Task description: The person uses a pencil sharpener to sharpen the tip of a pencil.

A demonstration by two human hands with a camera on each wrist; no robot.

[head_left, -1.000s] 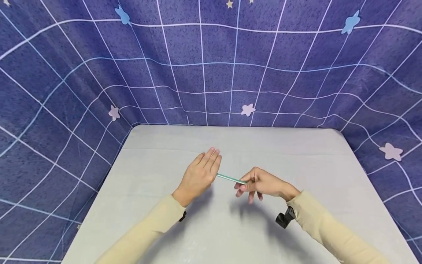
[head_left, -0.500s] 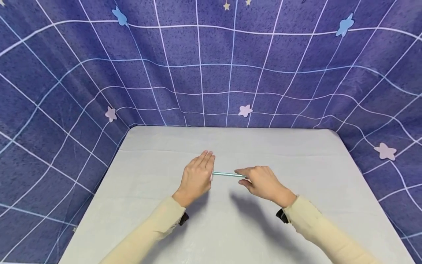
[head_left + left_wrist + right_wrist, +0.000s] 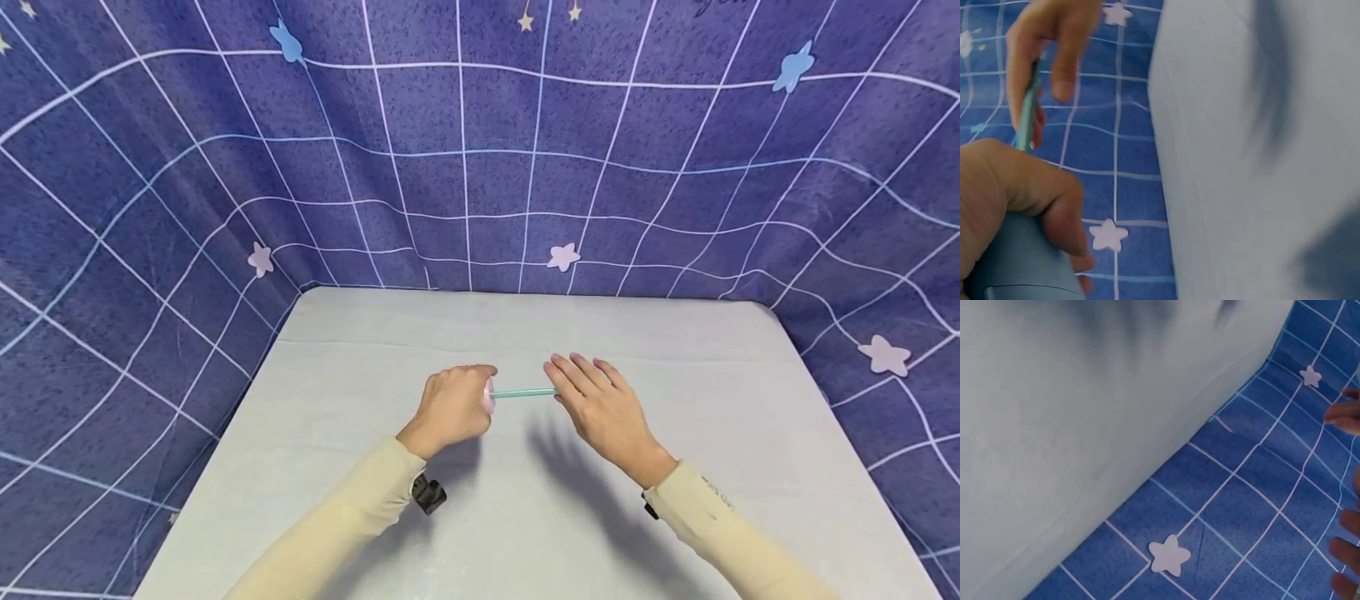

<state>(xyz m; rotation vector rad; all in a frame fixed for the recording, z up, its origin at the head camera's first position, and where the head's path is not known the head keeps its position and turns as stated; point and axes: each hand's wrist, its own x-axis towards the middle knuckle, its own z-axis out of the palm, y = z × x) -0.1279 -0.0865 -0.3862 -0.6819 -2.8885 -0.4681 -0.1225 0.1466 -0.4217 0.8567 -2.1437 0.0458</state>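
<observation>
Low over the white table, a slim teal pencil (image 3: 525, 392) stretches nearly level between both hands. My left hand (image 3: 452, 408) curls round a pale pink, round-edged thing (image 3: 489, 396), mostly hidden by the fingers; the pencil's left end meets its face. In the left wrist view, a smooth blue-grey body (image 3: 1022, 262) shows under the left thumb; whether it belongs to the pink thing I cannot tell. My right hand (image 3: 603, 412), back up and fingers spread fairly straight, holds the pencil's other end at the thumb side, its grip partly hidden.
A white-covered table (image 3: 487, 542) lies beneath the hands. A purple-blue curtain (image 3: 495, 183) with grid lines and stars rises behind it and along both sides. A small black camera (image 3: 429, 493) sits under the left wrist.
The right hand has turned from fingers-down, to back-up with fingers outstretched. The left hand has rolled from straight fingers to curled, baring the pink edge. The pencil has swung nearly level.
</observation>
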